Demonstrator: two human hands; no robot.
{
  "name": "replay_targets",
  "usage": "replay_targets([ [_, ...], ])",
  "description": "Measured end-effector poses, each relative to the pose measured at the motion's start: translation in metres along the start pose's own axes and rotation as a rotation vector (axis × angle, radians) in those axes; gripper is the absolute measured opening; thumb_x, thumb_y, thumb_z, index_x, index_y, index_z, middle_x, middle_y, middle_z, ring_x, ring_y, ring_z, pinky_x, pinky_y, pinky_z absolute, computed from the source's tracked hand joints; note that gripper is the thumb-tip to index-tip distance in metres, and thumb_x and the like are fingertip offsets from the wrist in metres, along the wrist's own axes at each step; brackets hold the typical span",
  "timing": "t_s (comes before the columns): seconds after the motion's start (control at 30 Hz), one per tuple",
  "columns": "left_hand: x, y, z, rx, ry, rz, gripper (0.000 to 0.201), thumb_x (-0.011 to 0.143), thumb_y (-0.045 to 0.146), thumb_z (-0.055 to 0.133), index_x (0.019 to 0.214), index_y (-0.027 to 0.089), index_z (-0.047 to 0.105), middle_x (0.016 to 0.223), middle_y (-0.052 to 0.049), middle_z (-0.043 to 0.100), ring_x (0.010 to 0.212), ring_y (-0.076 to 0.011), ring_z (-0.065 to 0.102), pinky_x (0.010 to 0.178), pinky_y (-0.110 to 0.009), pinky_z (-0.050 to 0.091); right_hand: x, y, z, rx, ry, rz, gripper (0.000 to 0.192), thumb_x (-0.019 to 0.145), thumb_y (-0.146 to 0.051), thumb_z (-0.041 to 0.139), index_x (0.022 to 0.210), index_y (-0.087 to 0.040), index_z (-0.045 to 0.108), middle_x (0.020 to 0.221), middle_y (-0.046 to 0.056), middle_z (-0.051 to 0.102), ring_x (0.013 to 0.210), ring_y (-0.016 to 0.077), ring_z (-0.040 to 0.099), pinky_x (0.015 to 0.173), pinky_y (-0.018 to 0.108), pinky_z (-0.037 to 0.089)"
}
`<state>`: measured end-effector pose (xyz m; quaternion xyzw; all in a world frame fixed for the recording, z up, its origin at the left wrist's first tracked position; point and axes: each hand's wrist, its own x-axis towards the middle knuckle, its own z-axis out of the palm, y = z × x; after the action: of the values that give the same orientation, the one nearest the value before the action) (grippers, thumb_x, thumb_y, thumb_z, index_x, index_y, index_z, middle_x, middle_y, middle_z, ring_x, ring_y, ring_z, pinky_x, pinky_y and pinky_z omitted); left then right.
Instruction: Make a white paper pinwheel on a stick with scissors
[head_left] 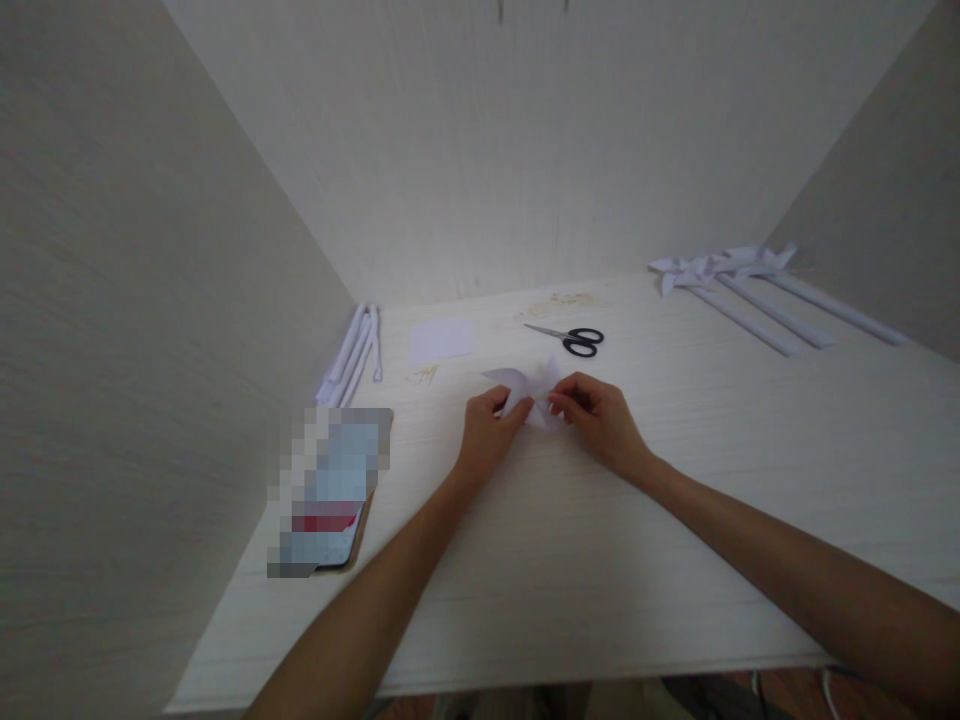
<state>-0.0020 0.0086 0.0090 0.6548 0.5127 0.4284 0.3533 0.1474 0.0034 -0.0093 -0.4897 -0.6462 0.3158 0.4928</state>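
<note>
Folded white paper vanes of a pinwheel [514,380] stand a little above the table, between my two hands. My left hand [489,430] is closed on the pinwheel's left side, its thumb near the middle. At the pinwheel's centre, the fingers of my right hand [600,415] pinch a thin yellowish stick [542,398], which looks like a toothpick. Fingers hide part of the pinwheel's right side. Just beyond it lie scissors [574,338] with black handles, their blades pointing left.
White rolled paper sticks [352,355] lie at the left wall, with a phone [337,490] nearer. Behind my left hand are a paper square [441,340] and loose toothpicks [424,375]. More toothpicks [574,300] lie at the back. Finished-looking paper pinwheels [697,268] on sticks rest back right.
</note>
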Motion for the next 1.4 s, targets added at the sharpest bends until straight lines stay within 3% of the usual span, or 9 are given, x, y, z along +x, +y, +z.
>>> replay_targets([
  [0.33,-0.001,0.003,0.0,0.033,0.028,0.027,0.022,0.066,0.022,0.053,0.048,0.016,0.043,0.05,0.006,0.036,0.048,-0.0069,0.031,0.047,-0.021,0.026,-0.003,-0.007,-0.001,-0.089,0.015,-0.035,0.012,0.076,-0.025,0.053,0.067,-0.017,0.054,0.056,0.0,0.056,0.05,0.0102,0.049,0.048,0.022,0.037],
  [0.63,-0.002,0.004,0.002,0.003,-0.006,0.036,0.024,0.065,0.032,0.06,0.051,0.014,0.053,0.05,0.005,0.044,0.049,-0.0075,0.036,0.047,-0.021,0.028,-0.004,-0.012,0.001,-0.171,-0.02,-0.122,0.011,0.076,-0.022,0.051,0.068,-0.017,0.057,0.059,0.0,0.058,0.052,0.0107,0.051,0.05,0.022,0.037],
  [0.83,-0.001,0.003,0.001,-0.006,-0.026,-0.008,0.027,0.062,0.036,0.061,0.051,0.014,0.05,0.05,0.005,0.042,0.048,-0.0071,0.034,0.046,-0.02,0.028,-0.004,-0.009,0.001,-0.126,0.0,-0.078,0.01,0.076,-0.022,0.051,0.069,-0.017,0.057,0.059,0.0,0.058,0.052,0.0106,0.051,0.049,0.022,0.038],
  [1.0,-0.001,0.002,0.0,-0.073,-0.071,-0.033,0.018,0.065,0.03,0.056,0.057,0.014,0.053,0.055,0.004,0.044,0.052,-0.0083,0.038,0.049,-0.021,0.03,-0.003,-0.007,0.001,-0.087,0.041,-0.029,0.01,0.075,-0.023,0.051,0.068,-0.017,0.055,0.057,-0.001,0.056,0.05,0.01,0.048,0.048,0.021,0.037],
  [1.4,0.0,-0.006,0.001,-0.084,-0.06,-0.069,0.022,0.068,0.034,0.05,0.057,0.015,0.049,0.054,0.004,0.038,0.052,-0.0085,0.036,0.046,-0.021,0.028,0.0,-0.004,0.001,0.017,-0.002,0.017,0.012,0.075,-0.027,0.051,0.068,-0.017,0.054,0.056,-0.002,0.055,0.048,0.0093,0.047,0.046,0.021,0.035],
])
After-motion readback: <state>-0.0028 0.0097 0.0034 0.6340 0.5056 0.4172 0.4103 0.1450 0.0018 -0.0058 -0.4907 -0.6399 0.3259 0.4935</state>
